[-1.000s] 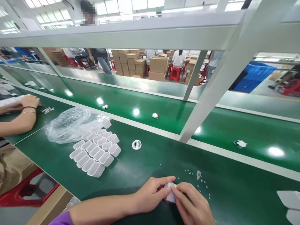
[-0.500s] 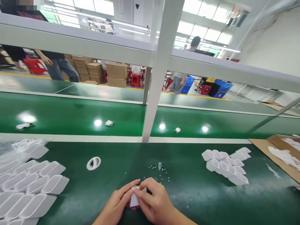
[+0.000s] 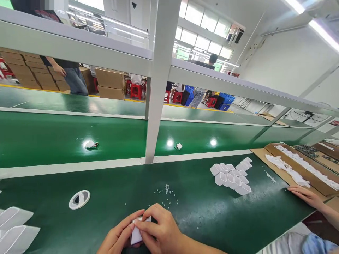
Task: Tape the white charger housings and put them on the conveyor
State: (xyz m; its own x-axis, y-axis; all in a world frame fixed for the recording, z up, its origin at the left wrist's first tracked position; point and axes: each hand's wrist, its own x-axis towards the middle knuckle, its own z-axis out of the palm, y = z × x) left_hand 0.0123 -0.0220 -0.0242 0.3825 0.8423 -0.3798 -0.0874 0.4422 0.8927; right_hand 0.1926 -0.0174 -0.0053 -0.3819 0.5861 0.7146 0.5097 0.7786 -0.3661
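Held between left hand (image 3: 118, 233) and right hand (image 3: 160, 225), low in the view over the green worktop (image 3: 106, 192): a small white piece (image 3: 136, 237), covered by fingertips at the upper end. Closed to a narrow grip on both sides, with thumbs and index fingers gathered at that end (whatever lies beneath, hidden from view). For sound fingertip work here, probably best to steady the piece with the left, press lightly with the right, and guard against tilting or slipping. Advisable, too, not to sweep the scattered small bits (image 3: 167, 189) just beyond. In pose: reaching in from lower left, with index finger extended along the far side; opposite, arching over from lower right, with knuckles raised and fingers curled. Farther right, near the table's far edge, a cluster of white shells (image 3: 230, 179).
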